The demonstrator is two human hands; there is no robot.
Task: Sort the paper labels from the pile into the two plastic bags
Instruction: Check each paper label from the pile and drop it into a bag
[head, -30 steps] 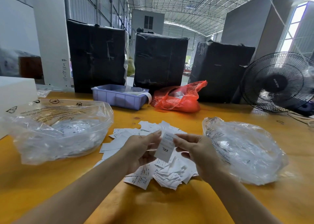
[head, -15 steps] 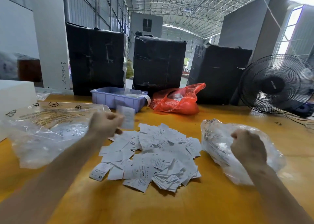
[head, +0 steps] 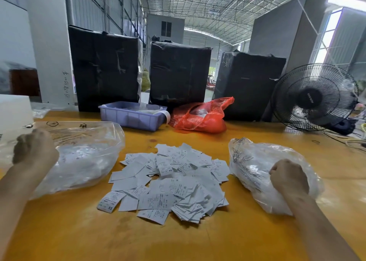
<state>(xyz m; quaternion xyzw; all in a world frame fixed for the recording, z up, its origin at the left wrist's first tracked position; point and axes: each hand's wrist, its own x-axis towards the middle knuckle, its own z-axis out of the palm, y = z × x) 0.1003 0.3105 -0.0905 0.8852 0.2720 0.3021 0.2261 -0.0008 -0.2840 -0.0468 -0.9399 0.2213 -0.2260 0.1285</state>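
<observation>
Clearly you are midway: both bags, left bag (head: 85, 161) and right bag (head: 257, 167), hold labels, yet a large pile (head: 168, 181) lies between them on the desk (head: 198, 241); whether your curled left hand (head: 34, 149) and right hand (head: 288, 178) grasp labels, I cannot tell

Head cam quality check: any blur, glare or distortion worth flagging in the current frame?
Head view: strong wide-angle bowing at the edges; the window at right is blown out; the left hand is motion-smeared, the right hand less so; sheen on the left bag and right bag veils their contents; size print on the label pile reads only nearest the camera.
</observation>
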